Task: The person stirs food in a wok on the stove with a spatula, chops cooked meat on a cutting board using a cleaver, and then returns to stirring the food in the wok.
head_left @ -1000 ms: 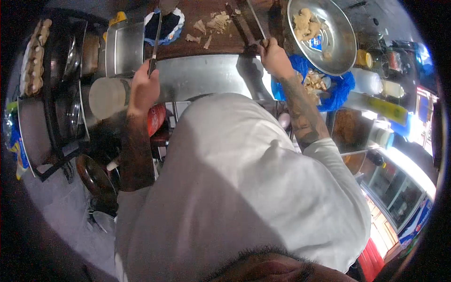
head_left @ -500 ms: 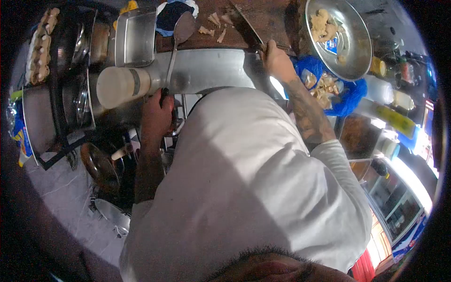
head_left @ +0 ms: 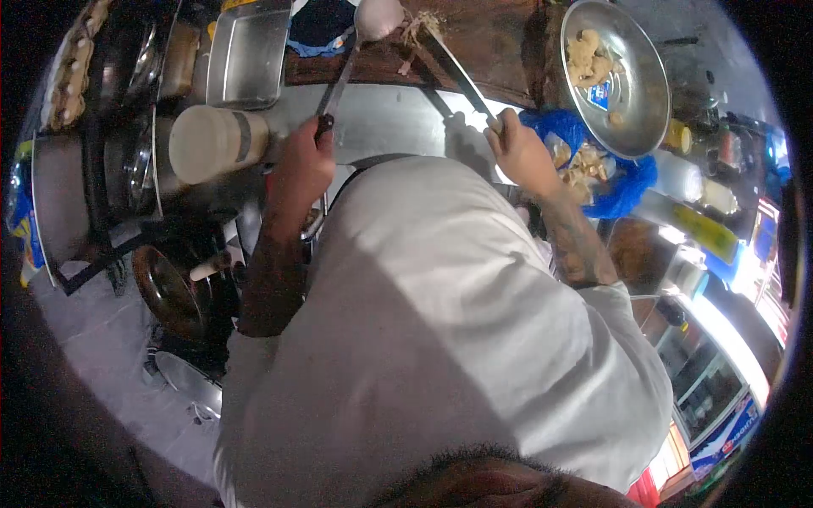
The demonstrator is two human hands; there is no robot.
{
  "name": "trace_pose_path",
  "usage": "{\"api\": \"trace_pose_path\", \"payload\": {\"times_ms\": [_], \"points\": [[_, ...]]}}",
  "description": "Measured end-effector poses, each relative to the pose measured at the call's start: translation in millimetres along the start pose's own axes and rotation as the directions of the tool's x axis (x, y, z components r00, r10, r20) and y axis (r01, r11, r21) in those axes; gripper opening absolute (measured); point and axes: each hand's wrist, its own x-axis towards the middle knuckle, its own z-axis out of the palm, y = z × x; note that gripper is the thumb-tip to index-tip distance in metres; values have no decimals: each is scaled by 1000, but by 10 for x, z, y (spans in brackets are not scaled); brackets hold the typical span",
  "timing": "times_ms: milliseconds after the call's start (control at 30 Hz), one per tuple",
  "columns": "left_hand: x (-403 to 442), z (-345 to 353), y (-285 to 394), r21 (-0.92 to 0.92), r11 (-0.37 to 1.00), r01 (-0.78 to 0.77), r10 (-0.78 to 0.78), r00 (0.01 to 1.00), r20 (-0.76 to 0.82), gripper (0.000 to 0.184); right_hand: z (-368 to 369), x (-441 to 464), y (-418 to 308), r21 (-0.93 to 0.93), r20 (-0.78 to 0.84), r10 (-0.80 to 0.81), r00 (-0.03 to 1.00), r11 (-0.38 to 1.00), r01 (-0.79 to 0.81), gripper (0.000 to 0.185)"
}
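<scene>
My left hand (head_left: 303, 161) is closed around the dark handle of a large metal spoon (head_left: 378, 19), its bowl out over a brown wooden board (head_left: 500, 63). In my right hand (head_left: 521, 152) is a knife (head_left: 461, 80), with its blade reaching away from me over the board. Pale shredded bits (head_left: 421, 27) are bunched at the far end of the blade, close beside the spoon's bowl. I cannot make out whether spoon and knife touch. A dark cloth with a blue edge (head_left: 315, 42) lies left of the spoon.
To the right stand a metal bowl (head_left: 644, 114) with pale lumpy pieces (head_left: 584, 59) and a blue plastic bag (head_left: 627, 199) of peelings. At left are a white tub (head_left: 207, 148), a metal tray (head_left: 279, 51) and an egg carton (head_left: 74, 72).
My left hand has moved forward and right, bringing the spoon beside the knife. My right hand has shifted slightly right and nearer me. The scattered bits are now gathered at the blade's end.
</scene>
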Motion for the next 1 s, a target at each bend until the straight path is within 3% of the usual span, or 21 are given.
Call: {"api": "trace_pose_path", "payload": {"times_ms": [33, 67, 267, 333, 400, 567, 667, 733, 767, 833, 867, 933, 1000], "points": [[47, -52, 10, -126, 992, -21, 24, 999, 24, 26, -40, -33, -16, -10, -1, 36, 999, 999, -36, 26], [47, -129, 18, -126, 992, -27, 30, 999, 22, 26, -69, -48, -11, -17, -6, 75, 997, 997, -75, 26], [-91, -434, -291, 2, 997, -82, 81, 983, -163, 29, 234, 156, 169, -83, 116, -26, 993, 996, 36, 27], [-119, -447, -344, 24, 999, 28, -25, 992, -125, 29, 322, 282, 212, -128, 118, -27, 993, 991, 43, 28], [-64, -341, -470, -24, 999, 24, -27, 991, -129, 29, 338, 348, 244, -173, 3, -69, 998, 982, 69, 30], [-160, -271, -230, -94, 989, 115, -125, 985, -117, 30, 214, 301, 251, -50, -125, 45, 991, 997, -51, 31], [-89, -186, -265, -213, 960, 179, -183, 983, -1, 29, 172, 250, 367, 178, -257, 234, 938, 965, -192, 34], [73, 61, -499, 5, 992, -128, 125, 962, -242, 25, 373, 312, 622, 401, -202, 343, 917, 883, -242, 38], [131, 107, -428, 7, 991, -132, 130, 962, -241, 25, 539, 362, 774, 486, -195, 376, 906, 839, -244, 40], [281, 224, -208, 31, 994, -108, 112, 960, -258, 22, 694, 392, 793, 265, -412, 185, 892, 961, -77, 38], [426, 255, -208, 33, 993, -113, 118, 957, -264, 22, 811, 429, 814, 276, -391, 222, 893, 954, -116, 36], [628, 425, -310, -89, 978, -189, 169, 966, -196, 23, 715, 386, 320, 742, -114, 496, 861, 618, -258, 37], [679, 642, -426, -81, 982, -172, 152, 967, -205, 23, 799, 400, 277, 761, -77, 536, 840, 577, -298, 37]]}}
